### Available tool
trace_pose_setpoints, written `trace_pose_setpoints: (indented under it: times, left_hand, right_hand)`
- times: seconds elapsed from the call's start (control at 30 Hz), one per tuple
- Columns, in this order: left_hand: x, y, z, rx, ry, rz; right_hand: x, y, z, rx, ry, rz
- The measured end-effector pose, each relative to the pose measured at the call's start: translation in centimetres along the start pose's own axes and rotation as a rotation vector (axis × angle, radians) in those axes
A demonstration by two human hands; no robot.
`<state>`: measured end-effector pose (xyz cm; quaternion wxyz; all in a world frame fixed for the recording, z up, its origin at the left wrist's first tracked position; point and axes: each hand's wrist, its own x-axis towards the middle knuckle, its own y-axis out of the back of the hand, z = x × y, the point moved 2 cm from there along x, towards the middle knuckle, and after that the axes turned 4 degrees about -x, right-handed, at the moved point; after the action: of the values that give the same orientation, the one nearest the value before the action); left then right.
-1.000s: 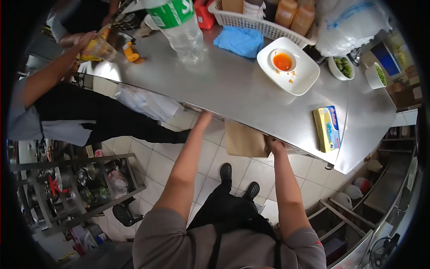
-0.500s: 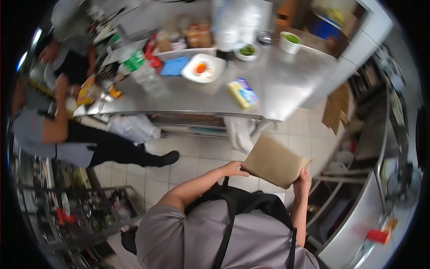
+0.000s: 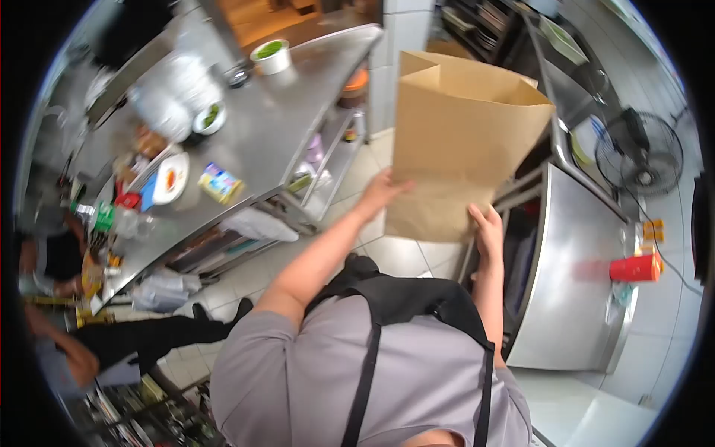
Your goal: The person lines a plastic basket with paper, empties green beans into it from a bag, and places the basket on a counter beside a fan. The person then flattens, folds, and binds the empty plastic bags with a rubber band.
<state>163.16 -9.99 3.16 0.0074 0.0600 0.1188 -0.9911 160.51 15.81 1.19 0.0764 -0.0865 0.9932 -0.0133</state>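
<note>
Just beside the table [image 3: 287, 123], an open paper bag [image 3: 463, 141] is grasped low on its sides by the left hand [image 3: 381, 195] and right hand [image 3: 488, 232]. With its tall upper part unsupported, it could buckle or, if either grip loosened, slip to the floor [image 3: 395, 257].

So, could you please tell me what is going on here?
A person is holding a large brown paper bag with both hands, the left hand at its lower left edge and the right hand at its lower right. The bag's mouth is open. To the left, a steel table bears a white dish with orange sauce and a yellow-and-blue packet.
</note>
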Motion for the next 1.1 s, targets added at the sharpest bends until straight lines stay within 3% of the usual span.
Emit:
trace_pose_setpoints:
  times: [0.1,0.13,0.2,0.37,0.4,0.43,0.47,0.5,0.53,0.63,0.67,0.77,0.87,0.97,1.0,1.1]
  left_hand:
    - [4.8,0.8,-1.5,0.079,0.207,-0.053]
    - [6.9,1.4,-3.0,0.141,0.047,-0.093]
    - [11.0,2.5,-5.8,0.048,0.041,-0.097]
    - [25.4,3.4,-10.2,-0.445,0.575,0.041]
    - [28.0,3.4,-11.1,-0.400,0.672,0.009]
    - [30.6,4.2,-14.3,-0.202,0.668,-0.035]
    - [32.2,4.3,-16.0,-0.112,0.690,-0.030]
    - [34.3,5.3,-19.5,0.010,0.684,0.001]
    - [37.3,5.9,-21.6,0.129,0.666,0.034]
    - [38.6,-0.7,-9.6,1.136,0.175,0.179]
    - [40.8,-0.7,-10.3,1.145,0.033,0.080]
    - [46.3,-4.9,-4.9,1.151,-0.065,-0.100]
    - [52.8,-8.1,-1.5,1.238,-0.432,0.098]
    - [59.6,-11.6,1.6,1.459,-0.502,0.110]
    - [62.6,-12.0,1.0,1.338,-0.540,-0.051]
    - [70.5,-14.2,1.3,0.820,-0.281,-0.416]
  right_hand:
    - [6.4,1.0,0.4,-0.040,-0.061,0.041]
    - [8.7,1.3,0.6,-0.048,-0.097,0.046]
    - [13.0,1.6,2.1,-0.069,-0.126,0.069]
    - [27.2,2.9,6.7,-0.261,-0.035,0.213]
    - [29.6,3.5,7.9,-0.343,0.010,0.261]
    - [29.8,3.6,5.9,-0.387,-0.342,0.220]
    - [32.2,4.7,9.4,-0.489,-0.365,0.248]
    - [32.9,4.9,8.4,-0.624,-0.429,0.256]
    - [34.4,5.6,9.0,-0.653,-0.405,0.302]
    - [37.9,7.9,6.7,-0.573,-0.442,0.303]
    - [38.9,8.6,6.1,-0.542,-0.415,0.310]
    - [43.9,11.1,3.8,-0.512,-0.310,0.301]
    - [49.1,13.6,0.5,-0.558,-0.223,0.264]
    - [55.6,15.8,-3.7,-0.470,-0.179,0.296]
    - [58.1,16.6,-4.7,-0.469,-0.154,0.293]
    - [65.4,18.8,-8.7,-0.373,-0.102,0.237]
